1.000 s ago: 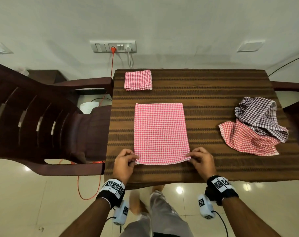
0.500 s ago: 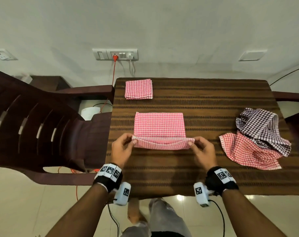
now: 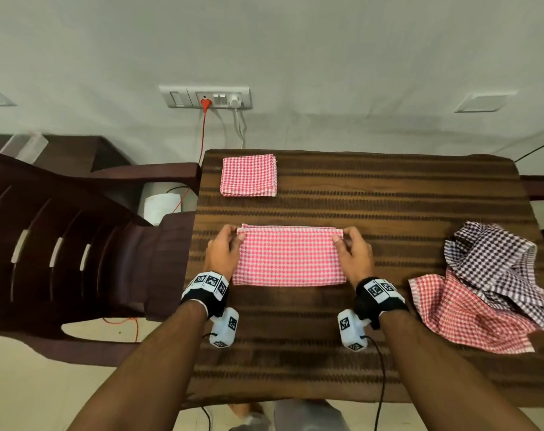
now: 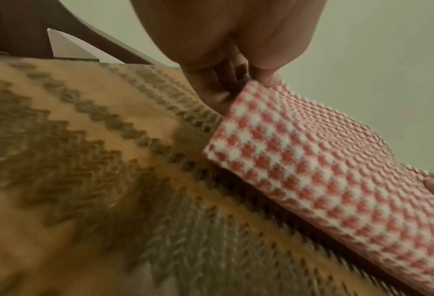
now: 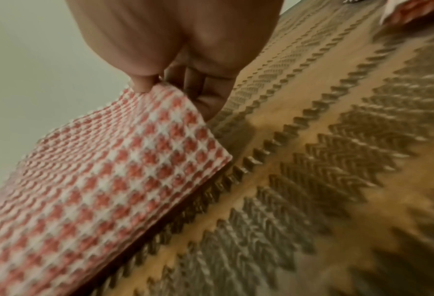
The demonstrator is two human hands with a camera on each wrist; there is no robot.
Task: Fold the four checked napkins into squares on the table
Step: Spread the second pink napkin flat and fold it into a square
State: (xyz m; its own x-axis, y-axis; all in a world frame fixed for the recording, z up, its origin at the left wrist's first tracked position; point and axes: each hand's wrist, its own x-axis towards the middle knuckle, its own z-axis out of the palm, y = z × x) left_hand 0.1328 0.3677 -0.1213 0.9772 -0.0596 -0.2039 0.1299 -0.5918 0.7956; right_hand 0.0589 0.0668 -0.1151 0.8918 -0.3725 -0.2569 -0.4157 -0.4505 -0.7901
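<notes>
A pink checked napkin (image 3: 289, 256) lies on the table, folded into a wide rectangle. My left hand (image 3: 224, 251) pinches its far left corner (image 4: 256, 86), and my right hand (image 3: 353, 251) pinches its far right corner (image 5: 157, 88). Both corners sit at the napkin's far edge, slightly above the cloth. A folded pink checked square (image 3: 248, 175) rests at the far left of the table. At the right lie a crumpled purple checked napkin (image 3: 494, 262) and a red checked napkin (image 3: 463, 315), the purple one partly over the red.
The table wears a brown striped cloth (image 3: 389, 197). A dark brown chair (image 3: 62, 244) stands against the table's left side. A wall socket strip (image 3: 205, 97) with a red cable hangs behind. Another dark chair arm (image 3: 541, 188) shows at the far right.
Both hands carried the napkin's near edge away from me and over onto its far edge, halving the tall rectangle into a wide one. The head view moved closer.
</notes>
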